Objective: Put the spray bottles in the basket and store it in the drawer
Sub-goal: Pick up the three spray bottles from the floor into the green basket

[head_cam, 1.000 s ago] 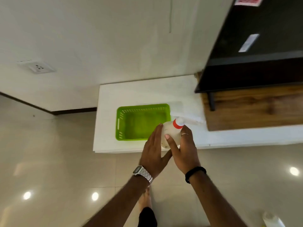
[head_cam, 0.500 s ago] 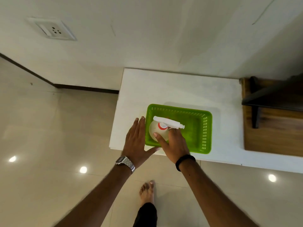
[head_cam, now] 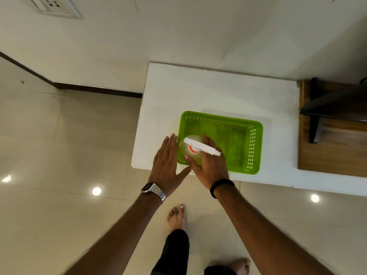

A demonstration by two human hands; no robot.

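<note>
Inside the green basket (head_cam: 246, 139), left end: spray bottle (head_cam: 190, 148) upright. Right hand (head_cam: 210, 165) loosely cupping it, fingers spread. Left hand (head_cam: 166, 163) flat, empty, beside basket wall.

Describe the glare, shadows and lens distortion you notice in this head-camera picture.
Head view: ceiling lights glare as round spots on the glossy floor; the green basket casts a soft shadow on the white table; wide-angle distortion bends the wall lines and stretches the forearms.

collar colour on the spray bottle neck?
Red, a ring under the white trigger head of the spray bottle; head view.
</note>
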